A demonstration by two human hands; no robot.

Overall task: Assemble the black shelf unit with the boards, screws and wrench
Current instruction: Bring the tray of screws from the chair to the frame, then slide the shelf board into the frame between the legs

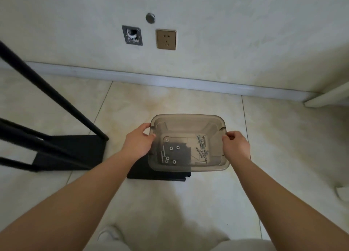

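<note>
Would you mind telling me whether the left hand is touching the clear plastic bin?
Touching. The head view shows the left hand gripping the left rim of the clear plastic bin, fingers curled over its edge.

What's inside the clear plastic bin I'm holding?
The bin holds loose screws on its right side and nuts or washers on its left. No wrench is clearly identifiable among them.

A single head-worn, wide-angle view looks forward and steeply down from standing height onto the tiled floor (188,203), facing the wall (207,24) and its baseboard. Both forearms reach in from the bottom corners, near the lens; the hands meet around mid-frame. Straight lines bow toward the frame's edges.
</note>
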